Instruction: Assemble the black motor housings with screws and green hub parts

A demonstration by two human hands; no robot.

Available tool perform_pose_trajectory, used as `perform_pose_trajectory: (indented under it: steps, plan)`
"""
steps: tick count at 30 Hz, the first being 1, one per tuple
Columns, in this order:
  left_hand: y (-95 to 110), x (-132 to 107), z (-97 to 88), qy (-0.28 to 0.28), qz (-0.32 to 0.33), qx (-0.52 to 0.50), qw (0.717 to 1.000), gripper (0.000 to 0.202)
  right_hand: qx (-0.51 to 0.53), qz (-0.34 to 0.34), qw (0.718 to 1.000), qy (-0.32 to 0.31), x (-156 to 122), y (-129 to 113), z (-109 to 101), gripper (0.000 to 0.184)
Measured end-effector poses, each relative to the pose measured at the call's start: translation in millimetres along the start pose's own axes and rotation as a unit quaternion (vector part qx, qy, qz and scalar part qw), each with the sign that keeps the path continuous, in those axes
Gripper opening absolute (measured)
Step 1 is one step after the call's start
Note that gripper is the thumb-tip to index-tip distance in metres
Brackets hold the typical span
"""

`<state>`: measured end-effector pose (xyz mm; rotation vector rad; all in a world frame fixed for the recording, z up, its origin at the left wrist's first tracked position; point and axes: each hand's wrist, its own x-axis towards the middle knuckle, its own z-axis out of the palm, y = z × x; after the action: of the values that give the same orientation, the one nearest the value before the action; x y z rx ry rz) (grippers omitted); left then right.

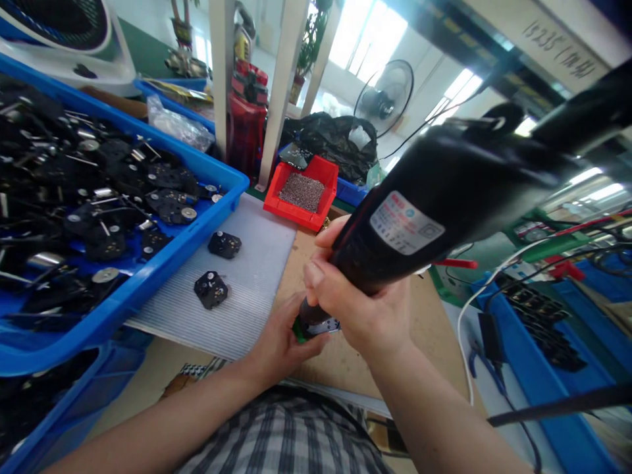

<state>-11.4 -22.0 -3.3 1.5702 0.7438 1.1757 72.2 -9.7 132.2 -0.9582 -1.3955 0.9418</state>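
My right hand (363,306) is wrapped round a black electric screwdriver (459,197) with a white label, tilted with its nose pointing down and left. Low over the brown board, my left hand (284,336) grips a small part (320,326) with a metallic, perforated face and a green edge. The screwdriver's nose reaches down to this part; fingers hide its tip and much of the part. Left of my hands, two small black plates with metal pins, a nearer plate (210,289) and a farther plate (224,244), lie on a grey ribbed sheet (247,316).
A large blue bin (217,214) of black parts and metal shafts fills the left. Behind the brown board (355,372) stands a red tray (328,181) of small screws. A red bottle (247,118) is beside the shelf posts. Blue trays, pliers (486,368) and cables lie right.
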Motion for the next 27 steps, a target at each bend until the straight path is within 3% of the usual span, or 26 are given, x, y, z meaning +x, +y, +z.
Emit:
perform_pose_trajectory:
  steps: [3,7,10,12,14,20,27]
  plan:
    - [2,0,0.2,0.003,0.003,0.017,1.0,0.028,0.001,0.008,1.0,0.006,-2,3,3,0.023]
    - [1,0,-0.8,-0.004,0.021,0.046,0.999,0.033,0.017,0.005,1.0,0.015,-1,3,1,0.028]
    - [-1,0,-5.0,-0.016,0.036,0.094,0.995,0.048,0.073,-0.039,0.996,0.044,3,-9,-15,0.028]
    - [-2,0,-9.0,-0.016,0.057,0.142,0.988,0.065,0.097,-0.083,0.987,0.093,6,-17,-31,0.022]
    - [0,0,-12.2,-0.017,0.09,0.196,0.976,0.068,0.095,-0.108,0.98,0.138,8,-19,-45,0.019]
    - [9,8,-8.5,-0.037,0.169,0.327,0.929,0.019,0.104,-0.066,0.975,0.183,11,4,-65,0.024]
    - [4,11,-1.8,-0.029,0.196,0.376,0.905,0.009,0.098,-0.07,0.976,0.182,13,9,-66,0.022]
